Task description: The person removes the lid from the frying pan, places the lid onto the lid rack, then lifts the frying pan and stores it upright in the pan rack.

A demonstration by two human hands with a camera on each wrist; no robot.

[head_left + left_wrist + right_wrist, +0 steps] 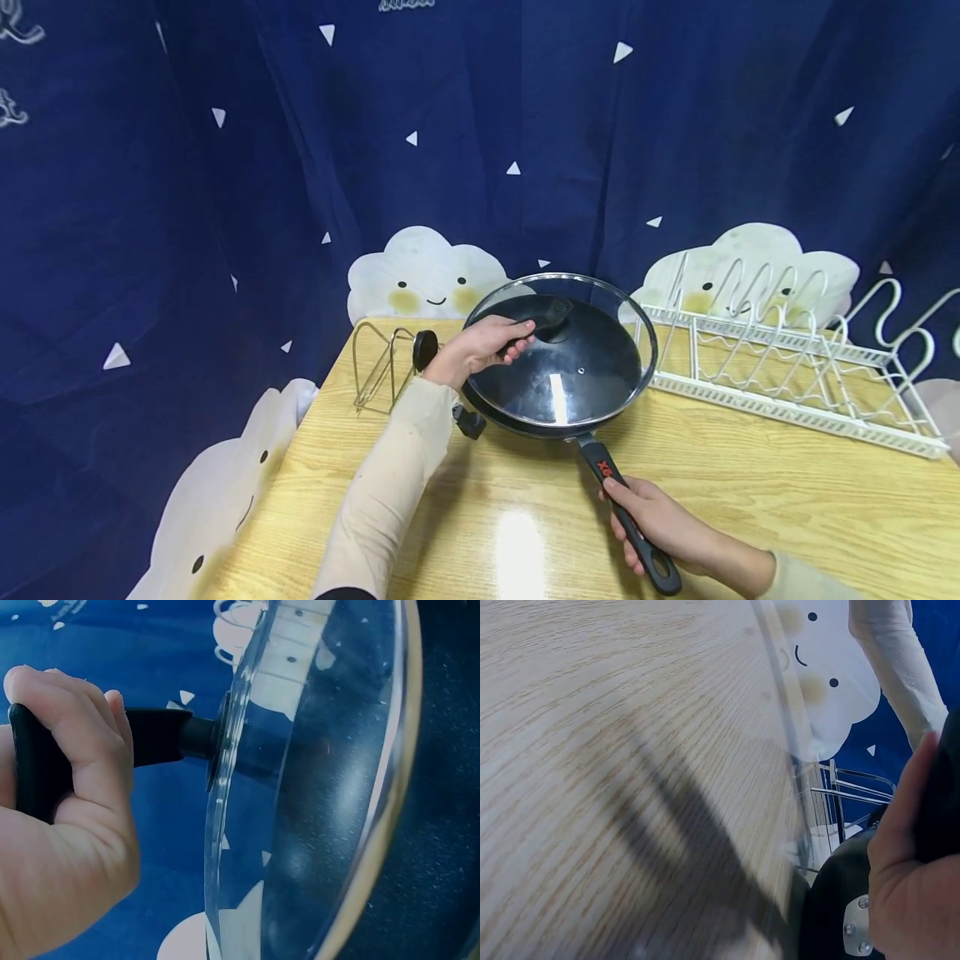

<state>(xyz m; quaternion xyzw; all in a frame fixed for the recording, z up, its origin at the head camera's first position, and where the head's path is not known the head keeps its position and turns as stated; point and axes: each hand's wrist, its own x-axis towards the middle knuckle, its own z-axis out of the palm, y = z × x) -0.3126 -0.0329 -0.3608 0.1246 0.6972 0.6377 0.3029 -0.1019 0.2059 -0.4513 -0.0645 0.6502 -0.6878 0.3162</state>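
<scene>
The left hand point(483, 346) curls round the black knob point(543, 315) of the glass lid point(570, 354), apparently tilted up off the frying pan point(525, 421). The right hand point(663, 525) grips the pan's handle point(626, 517) above the bench point(750, 483).

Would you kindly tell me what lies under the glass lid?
Under the glass lid sits the dark frying pan, apparently empty. Glare on the glass hides part of its floor.

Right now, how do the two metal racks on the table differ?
The small wire stand is bare silver metal with few loops, standing behind the left hand. The white dish rack is far longer with many dividers, right of the pan. Both sit empty on the wooden table.
</scene>
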